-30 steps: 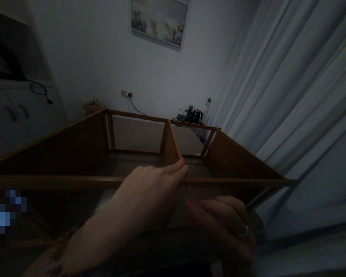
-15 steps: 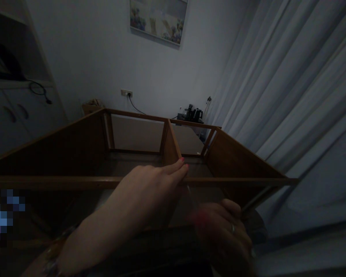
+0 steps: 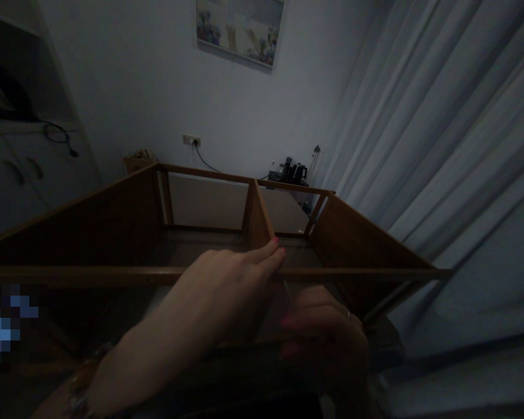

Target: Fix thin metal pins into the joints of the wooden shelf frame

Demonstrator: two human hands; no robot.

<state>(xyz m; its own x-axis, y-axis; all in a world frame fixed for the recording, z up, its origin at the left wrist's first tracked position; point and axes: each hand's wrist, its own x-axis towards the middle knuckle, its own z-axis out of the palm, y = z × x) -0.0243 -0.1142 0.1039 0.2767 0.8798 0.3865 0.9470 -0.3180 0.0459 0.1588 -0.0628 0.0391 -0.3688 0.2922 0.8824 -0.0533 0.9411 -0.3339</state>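
Note:
My left hand (image 3: 227, 291) reaches across the front rail (image 3: 358, 273) of a brown wooden frame, its fingers wrapped over the rail where the middle divider (image 3: 262, 212) meets it. Lower and to the right is my right hand (image 3: 327, 331), a ring on one finger, somewhat blurred. A thin pale shaft (image 3: 287, 289), looking like a screwdriver's, runs from its fingers up to the underside of the rail, near my left fingertips. The handle is hidden inside the dim right hand.
Wooden side panels stand at the left (image 3: 91, 218) and right (image 3: 362, 233) of the frame. A curtain (image 3: 454, 145) hangs close on the right. Beyond the frame are a black kettle (image 3: 298, 172) and a wall socket (image 3: 191, 140). A white cabinet (image 3: 26, 169) is at the left.
My right hand has shifted slightly up and turned, its fingers changing position around the shaft. My left hand stays put on the rail.

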